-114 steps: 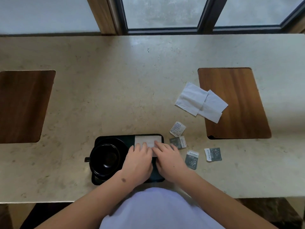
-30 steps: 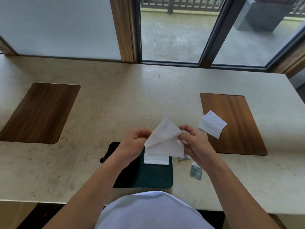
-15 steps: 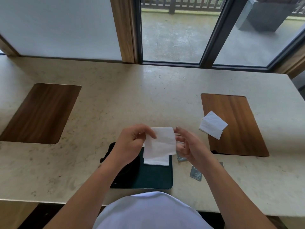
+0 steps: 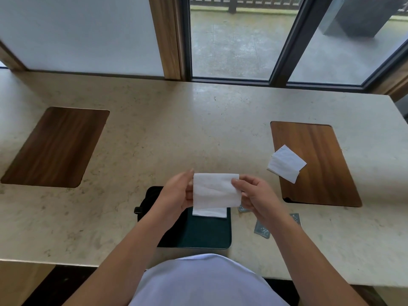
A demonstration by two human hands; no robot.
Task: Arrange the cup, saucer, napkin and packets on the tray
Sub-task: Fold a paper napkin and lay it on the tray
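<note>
Both the left hand and right hand are pinching a folded napkin taut above the tray, apparently squaring it for placement.

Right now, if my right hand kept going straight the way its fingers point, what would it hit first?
The right hand points leftward across the held napkin, which it pinches. Going on, it would likely meet the left hand gripping the opposite edge, though depth is uncertain.

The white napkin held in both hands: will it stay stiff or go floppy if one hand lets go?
Probably floppy: the napkin looks thin and creased, and stays flat only while the left hand and right hand hold its two sides. It seems very light, so it may shift easily on the tray.
</note>
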